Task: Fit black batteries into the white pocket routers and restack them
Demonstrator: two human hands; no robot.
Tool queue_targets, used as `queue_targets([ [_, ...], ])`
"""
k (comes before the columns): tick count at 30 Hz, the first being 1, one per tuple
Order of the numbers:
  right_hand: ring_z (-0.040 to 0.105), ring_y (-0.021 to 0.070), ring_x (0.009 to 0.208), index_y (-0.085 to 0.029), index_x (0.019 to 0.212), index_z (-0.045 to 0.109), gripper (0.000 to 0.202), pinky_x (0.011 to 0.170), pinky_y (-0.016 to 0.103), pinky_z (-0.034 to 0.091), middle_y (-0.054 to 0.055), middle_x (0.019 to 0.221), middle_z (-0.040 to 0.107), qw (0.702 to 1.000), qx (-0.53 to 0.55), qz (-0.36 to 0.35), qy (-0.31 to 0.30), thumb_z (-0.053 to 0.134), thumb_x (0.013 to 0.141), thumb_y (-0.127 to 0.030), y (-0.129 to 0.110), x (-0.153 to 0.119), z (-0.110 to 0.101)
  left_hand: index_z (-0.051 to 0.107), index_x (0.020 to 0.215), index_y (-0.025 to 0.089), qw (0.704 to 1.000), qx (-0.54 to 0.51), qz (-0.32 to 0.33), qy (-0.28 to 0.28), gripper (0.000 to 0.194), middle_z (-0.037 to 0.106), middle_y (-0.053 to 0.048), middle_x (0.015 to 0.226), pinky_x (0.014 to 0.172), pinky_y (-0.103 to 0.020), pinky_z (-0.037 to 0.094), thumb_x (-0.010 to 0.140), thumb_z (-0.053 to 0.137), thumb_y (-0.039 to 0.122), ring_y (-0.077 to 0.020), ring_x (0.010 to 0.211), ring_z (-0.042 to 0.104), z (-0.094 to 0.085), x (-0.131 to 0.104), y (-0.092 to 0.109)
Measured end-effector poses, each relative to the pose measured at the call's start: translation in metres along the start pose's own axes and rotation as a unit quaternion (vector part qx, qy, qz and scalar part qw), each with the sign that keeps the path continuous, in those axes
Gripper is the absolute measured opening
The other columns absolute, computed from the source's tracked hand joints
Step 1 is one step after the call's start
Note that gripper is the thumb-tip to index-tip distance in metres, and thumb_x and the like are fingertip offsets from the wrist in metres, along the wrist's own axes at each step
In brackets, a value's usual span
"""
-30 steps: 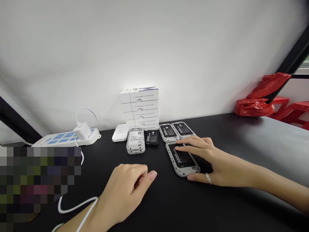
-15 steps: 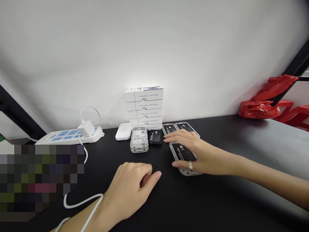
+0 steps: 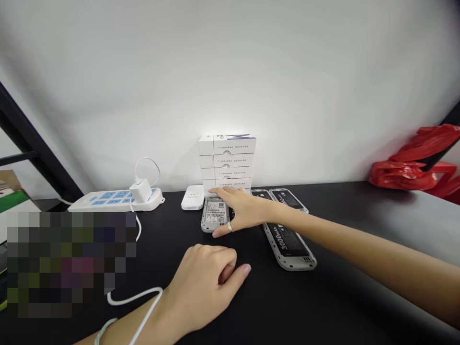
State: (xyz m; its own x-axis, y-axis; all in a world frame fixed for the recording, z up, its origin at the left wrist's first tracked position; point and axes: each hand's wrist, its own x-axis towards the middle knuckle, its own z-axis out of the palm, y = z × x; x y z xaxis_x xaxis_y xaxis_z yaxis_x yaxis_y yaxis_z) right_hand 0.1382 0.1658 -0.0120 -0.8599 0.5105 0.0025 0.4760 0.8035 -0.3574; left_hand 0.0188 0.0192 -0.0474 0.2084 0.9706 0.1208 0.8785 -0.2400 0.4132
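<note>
My right hand [image 3: 241, 211], a ring on one finger, reaches over a white pocket-sized device [image 3: 214, 214] with a printed label and QR code. Its fingers are spread, fingertips near the far edge and thumb by the near edge; I cannot tell whether it touches. A black battery beside that device is mostly hidden under the hand. Beneath my right forearm lies a device casing holding a black 3000mAh battery [image 3: 287, 239]. My left hand [image 3: 206, 282] rests on the black table, fingers curled in and thumb stuck out, nothing visible in it. A white cable [image 3: 145, 316] crosses the left wrist.
A stack of white boxes [image 3: 227, 160] stands against the wall. Left of it sit flat white covers [image 3: 193, 197] and a power strip [image 3: 115, 199] with a plugged-in charger [image 3: 141, 190]. Another battery-fitted casing [image 3: 289, 197] lies behind. Red plastic bags [image 3: 402, 172] are far right.
My right hand has moved left, from the near battery-fitted casing to the labelled device, uncovering that casing. My left hand keeps its curled pose. The whole view has shifted slightly.
</note>
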Motion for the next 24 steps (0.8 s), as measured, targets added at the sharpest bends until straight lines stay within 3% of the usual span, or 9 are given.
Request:
queue_targets([
  [4,0.031,0.035,0.123,-0.019,0.143,0.021,0.106,0.096,0.052,0.035,0.016,0.136,0.035,0.999,0.015,-0.024,0.033,0.062,0.06,-0.071,0.0,-0.017,-0.002,0.037,0.055,0.013,1.0,-0.011,-0.001,0.004,0.047,0.043,0.004,0.05,0.05,-0.025,0.023,0.087,0.046,0.046,-0.0068,0.047,0.035,0.0,0.0,0.0],
  [9,0.03,0.0324,0.126,-0.023,0.141,0.023,0.1,0.099,0.049,0.033,0.011,0.139,0.032,0.997,0.022,-0.012,0.074,0.067,0.061,-0.064,0.004,-0.065,-0.005,0.037,0.053,0.013,1.0,-0.018,0.003,0.004,0.051,0.042,0.005,0.048,0.048,-0.024,0.024,0.082,0.051,0.052,-0.0058,0.044,0.033,0.0,-0.001,0.002],
  [14,0.031,0.034,0.126,-0.023,0.142,0.023,0.101,0.101,0.048,0.033,0.012,0.137,0.032,0.998,0.049,0.002,0.047,0.069,0.06,-0.059,0.001,-0.102,0.002,0.033,0.05,0.013,1.0,-0.006,-0.007,0.01,0.062,0.036,0.004,0.043,0.044,-0.025,0.022,0.071,0.055,0.067,-0.0059,0.042,0.029,-0.001,-0.003,0.002],
  [19,0.033,0.0329,0.122,-0.017,0.142,0.025,0.1,0.103,0.05,0.028,0.014,0.132,0.039,0.999,0.029,-0.021,0.022,0.068,0.062,-0.059,-0.003,-0.104,0.017,0.034,0.052,0.014,1.0,0.016,-0.006,-0.009,0.064,0.04,0.005,0.045,0.043,-0.026,0.019,0.063,0.06,0.071,-0.0065,0.043,0.03,-0.002,-0.001,0.002],
  [24,0.036,0.0306,0.122,-0.025,0.136,0.037,0.088,0.099,0.045,0.035,0.008,0.132,0.043,0.998,0.046,-0.011,0.036,0.066,0.063,-0.064,0.014,-0.088,0.006,0.035,0.054,0.014,1.0,0.02,-0.001,-0.014,0.058,0.042,0.005,0.047,0.045,-0.025,0.021,0.071,0.057,0.065,-0.0068,0.044,0.031,-0.002,0.0,0.003],
])
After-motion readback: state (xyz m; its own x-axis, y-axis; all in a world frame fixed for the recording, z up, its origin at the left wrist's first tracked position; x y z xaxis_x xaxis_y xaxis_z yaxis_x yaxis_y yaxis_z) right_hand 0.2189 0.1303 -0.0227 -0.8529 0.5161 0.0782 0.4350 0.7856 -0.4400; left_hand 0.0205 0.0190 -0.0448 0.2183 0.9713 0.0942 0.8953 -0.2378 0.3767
